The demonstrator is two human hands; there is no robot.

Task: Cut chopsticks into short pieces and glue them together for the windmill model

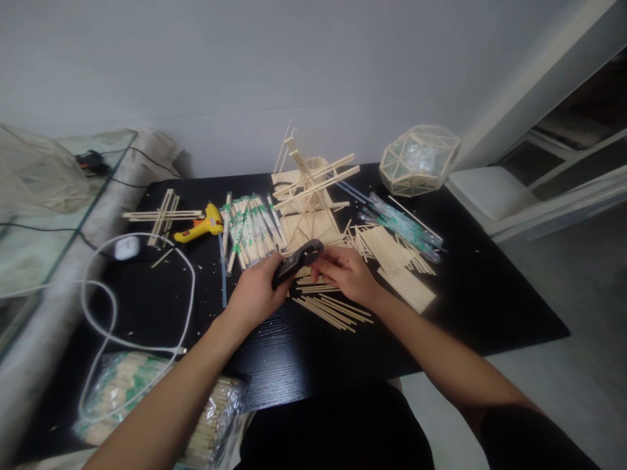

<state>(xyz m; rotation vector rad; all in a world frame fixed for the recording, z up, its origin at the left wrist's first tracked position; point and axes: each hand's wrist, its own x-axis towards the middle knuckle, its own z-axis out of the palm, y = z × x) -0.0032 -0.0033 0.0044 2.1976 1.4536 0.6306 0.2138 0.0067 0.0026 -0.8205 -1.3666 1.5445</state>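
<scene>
Pliers-like tool (296, 262), dark and compact, sits above a black table (490, 310), the left hand (257, 292) wrapped around its grip. From my remote seat, I see the right hand (349, 275) with fingers bunched at the tool's head, but I cannot tell what they pinch. I judge the tool stiff and solid, surest held well back. Thin wooden sticks (336, 312) lying nearby look light and easily snapped, best taken mid-length.
</scene>
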